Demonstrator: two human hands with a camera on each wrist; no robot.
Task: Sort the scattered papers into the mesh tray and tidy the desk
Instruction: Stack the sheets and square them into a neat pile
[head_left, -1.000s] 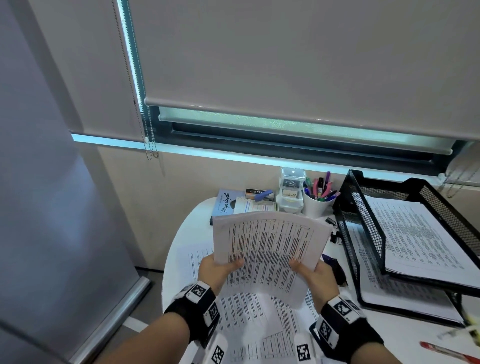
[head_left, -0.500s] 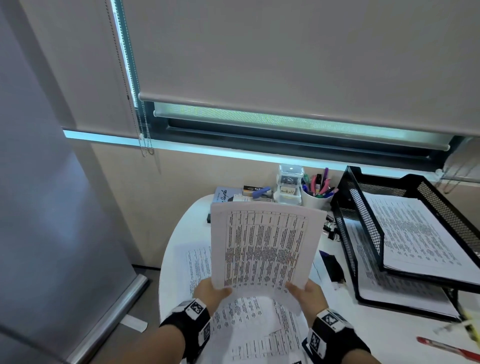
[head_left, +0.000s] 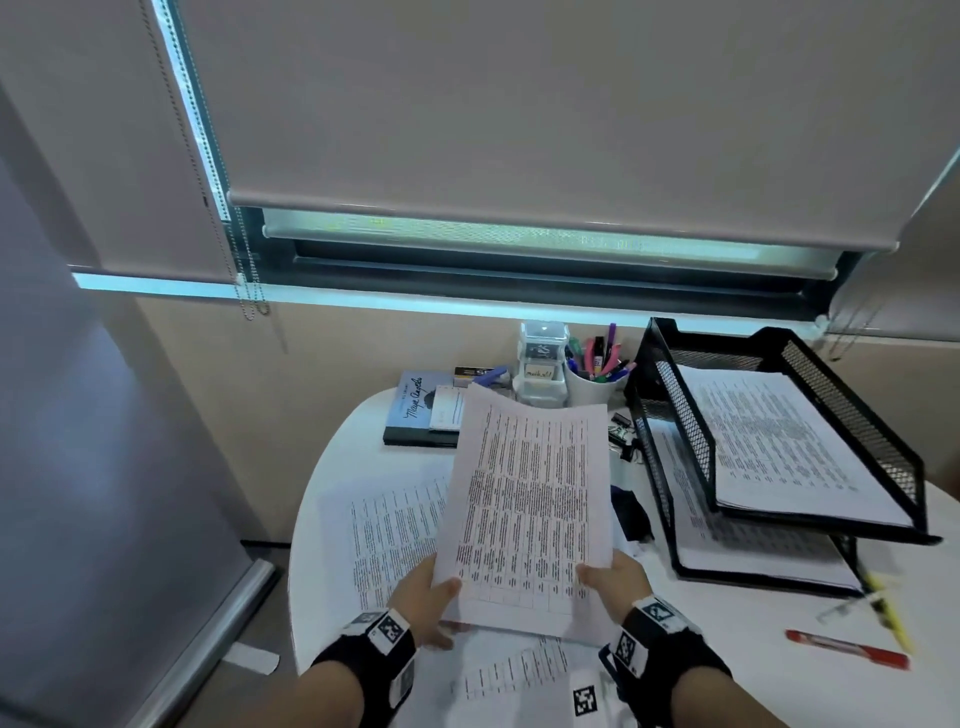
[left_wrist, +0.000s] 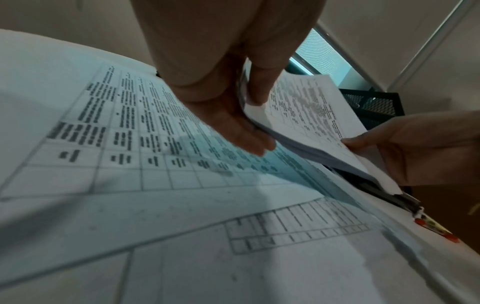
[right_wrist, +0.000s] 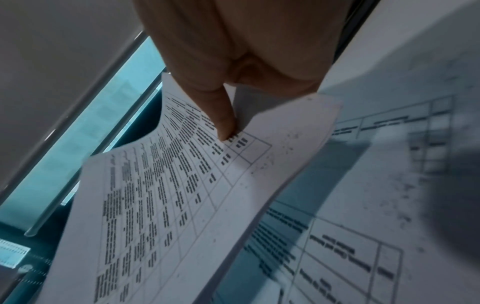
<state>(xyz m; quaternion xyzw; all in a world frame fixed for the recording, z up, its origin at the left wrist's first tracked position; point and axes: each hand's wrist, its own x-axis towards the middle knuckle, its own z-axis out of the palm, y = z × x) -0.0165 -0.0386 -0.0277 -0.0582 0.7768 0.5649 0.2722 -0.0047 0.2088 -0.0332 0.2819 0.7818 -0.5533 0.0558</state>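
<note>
I hold a stack of printed papers (head_left: 524, 509) above the white desk (head_left: 358, 441), tilted up toward me. My left hand (head_left: 431, 597) pinches its lower left corner, thumb on top and fingers underneath, as the left wrist view shows on the stack (left_wrist: 311, 115). My right hand (head_left: 613, 582) pinches the lower right corner; its thumb presses the top sheet of the stack (right_wrist: 182, 195). More printed sheets (head_left: 389, 535) lie loose on the desk beneath. A black two-tier mesh tray (head_left: 675, 415) stands to the right, with papers in both tiers.
A book (head_left: 415, 410), a clear organiser (head_left: 540, 369) and a cup of pens (head_left: 597, 374) line the back edge. Binder clips (head_left: 623, 436) and a dark object (head_left: 628, 509) lie beside the tray. A red pen (head_left: 847, 649) and a yellow pencil (head_left: 888, 608) lie at the right.
The stack has tipped from nearly upright to a flatter tilt and swung slightly right. Both hands slid to grip its bottom corners.
</note>
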